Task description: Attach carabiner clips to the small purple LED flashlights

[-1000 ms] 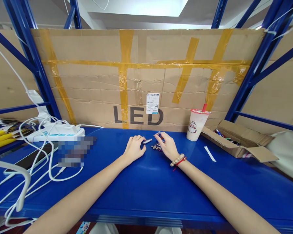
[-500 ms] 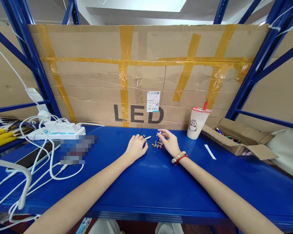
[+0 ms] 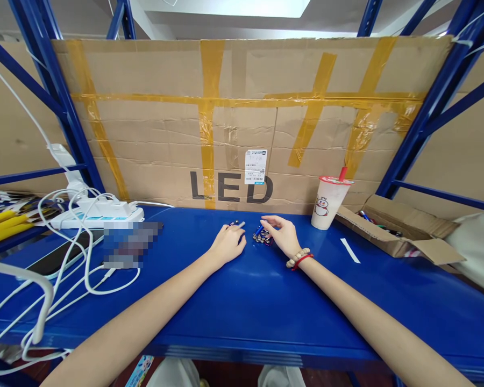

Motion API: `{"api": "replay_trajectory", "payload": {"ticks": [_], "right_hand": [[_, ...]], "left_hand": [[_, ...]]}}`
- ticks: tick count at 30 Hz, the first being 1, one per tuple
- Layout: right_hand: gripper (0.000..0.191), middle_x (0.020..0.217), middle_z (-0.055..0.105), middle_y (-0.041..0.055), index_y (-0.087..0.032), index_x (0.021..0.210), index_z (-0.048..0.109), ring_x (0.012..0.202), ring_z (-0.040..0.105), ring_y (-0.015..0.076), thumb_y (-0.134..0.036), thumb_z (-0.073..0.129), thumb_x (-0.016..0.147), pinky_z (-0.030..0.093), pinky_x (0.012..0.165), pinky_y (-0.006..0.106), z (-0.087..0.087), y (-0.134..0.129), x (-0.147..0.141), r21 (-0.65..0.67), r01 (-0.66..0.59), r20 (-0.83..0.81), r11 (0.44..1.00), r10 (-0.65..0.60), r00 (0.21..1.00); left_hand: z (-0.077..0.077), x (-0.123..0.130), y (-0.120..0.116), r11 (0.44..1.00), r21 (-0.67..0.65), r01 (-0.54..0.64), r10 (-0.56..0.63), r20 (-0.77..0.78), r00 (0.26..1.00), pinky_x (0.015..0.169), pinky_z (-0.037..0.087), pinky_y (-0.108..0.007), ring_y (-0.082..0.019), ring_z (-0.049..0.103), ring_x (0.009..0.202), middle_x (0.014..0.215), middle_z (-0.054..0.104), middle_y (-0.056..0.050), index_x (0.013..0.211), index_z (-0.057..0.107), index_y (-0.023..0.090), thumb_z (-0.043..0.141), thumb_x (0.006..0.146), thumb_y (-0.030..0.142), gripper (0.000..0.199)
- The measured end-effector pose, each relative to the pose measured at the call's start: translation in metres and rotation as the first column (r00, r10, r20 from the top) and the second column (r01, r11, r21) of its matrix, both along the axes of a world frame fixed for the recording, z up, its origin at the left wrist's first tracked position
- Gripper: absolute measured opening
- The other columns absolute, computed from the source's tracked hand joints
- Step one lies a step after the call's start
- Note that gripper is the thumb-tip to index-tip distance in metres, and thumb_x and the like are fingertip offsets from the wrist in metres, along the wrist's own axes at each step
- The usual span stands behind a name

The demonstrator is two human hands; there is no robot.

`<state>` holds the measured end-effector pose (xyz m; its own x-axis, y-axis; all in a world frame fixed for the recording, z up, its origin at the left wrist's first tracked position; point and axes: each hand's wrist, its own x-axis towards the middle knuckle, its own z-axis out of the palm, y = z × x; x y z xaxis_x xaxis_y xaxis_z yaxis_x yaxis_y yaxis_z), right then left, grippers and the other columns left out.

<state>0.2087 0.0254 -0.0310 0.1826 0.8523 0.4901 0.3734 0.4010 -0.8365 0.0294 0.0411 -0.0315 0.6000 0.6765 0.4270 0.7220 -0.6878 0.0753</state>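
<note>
A small pile of shiny metal pieces (image 3: 263, 237) lies on the blue tabletop between my hands. One short blue piece (image 3: 258, 230) rests on its left side. My right hand (image 3: 284, 236), with a beaded bracelet (image 3: 297, 259) and a red cord at the wrist, curves over the pile's right edge. Its thumb and fingers are apart, and I see nothing held in them. To the left, my left hand (image 3: 227, 244) lies palm down with fingers spread. A small white stick (image 3: 241, 224) and some small dark pieces (image 3: 234, 222) are at its fingertips, partly hidden.
A white cup (image 3: 327, 207) with a red straw stands right of my hands, near a paper strip (image 3: 350, 250) and an open cardboard box (image 3: 391, 236). Left are a power strip (image 3: 100, 212), tangled white cables and a phone (image 3: 60, 255). A cardboard panel (image 3: 161, 140) closes the back.
The blue piece at my right fingertips stood more upright before; now it lies lower against the pile. More dark pieces show by my left fingertips. The view has shifted slightly.
</note>
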Motion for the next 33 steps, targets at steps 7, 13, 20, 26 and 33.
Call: {"api": "replay_trajectory", "payload": {"ticks": [7,13,20,26,33], "right_hand": [[0.032,0.084,0.068,0.0074,-0.015,0.091,0.065,0.075,0.064,0.0188,-0.040,0.061,0.071,0.052,0.054,0.025,-0.001,-0.001,-0.003,-0.069,-0.150,0.046,0.986,0.153,0.987],[0.030,0.084,0.068,0.0059,-0.016,0.091,0.065,0.070,0.062,0.0154,-0.039,0.058,0.074,0.049,0.057,0.025,-0.003,-0.001,-0.006,-0.045,-0.159,0.192,0.986,0.165,0.967],[0.025,0.092,0.064,0.0044,-0.018,0.091,0.065,0.072,0.058,0.0131,-0.036,0.054,0.077,0.046,0.058,0.024,-0.005,0.000,-0.001,0.048,-0.001,0.278,0.999,-0.012,0.960],[0.022,0.091,0.062,0.0039,-0.019,0.089,0.065,0.071,0.057,0.0123,-0.033,0.052,0.078,0.046,0.065,0.026,-0.007,0.001,-0.001,0.078,-0.004,0.330,0.997,-0.022,0.944],[0.020,0.092,0.061,0.0028,-0.019,0.089,0.064,0.073,0.057,0.0119,-0.024,0.048,0.078,0.046,0.071,0.027,-0.005,0.001,0.001,0.063,0.073,0.292,0.995,-0.088,0.952]], "left_hand": [[0.006,-0.001,-0.007,0.998,0.065,-0.016,0.010,0.081,0.997,0.085,0.033,-0.037,-0.021,0.050,0.098,0.105,0.059,-0.007,0.094,0.063,0.018,0.031,0.091,0.040,0.039],[0.000,-0.001,0.000,0.999,0.042,0.022,-0.024,0.030,0.999,0.083,0.033,-0.037,-0.021,0.047,0.097,0.102,0.056,-0.006,0.083,0.063,0.018,0.038,0.089,0.037,0.032],[-0.001,-0.002,0.002,0.985,0.031,-0.168,0.164,0.111,0.980,0.081,0.034,-0.039,-0.023,0.048,0.092,0.088,0.055,-0.007,0.071,0.060,0.016,0.052,0.078,0.035,0.022],[-0.002,-0.005,0.004,0.948,0.050,-0.314,0.306,0.130,0.943,0.082,0.036,-0.040,-0.026,0.047,0.098,0.100,0.055,-0.011,0.087,0.059,0.016,0.048,0.080,0.033,0.022],[-0.007,-0.005,0.010,0.991,-0.115,-0.073,0.074,0.002,0.997,0.102,0.023,-0.042,-0.024,0.024,0.131,0.138,0.036,-0.004,0.131,0.039,0.021,0.033,0.088,0.034,0.045]]}}
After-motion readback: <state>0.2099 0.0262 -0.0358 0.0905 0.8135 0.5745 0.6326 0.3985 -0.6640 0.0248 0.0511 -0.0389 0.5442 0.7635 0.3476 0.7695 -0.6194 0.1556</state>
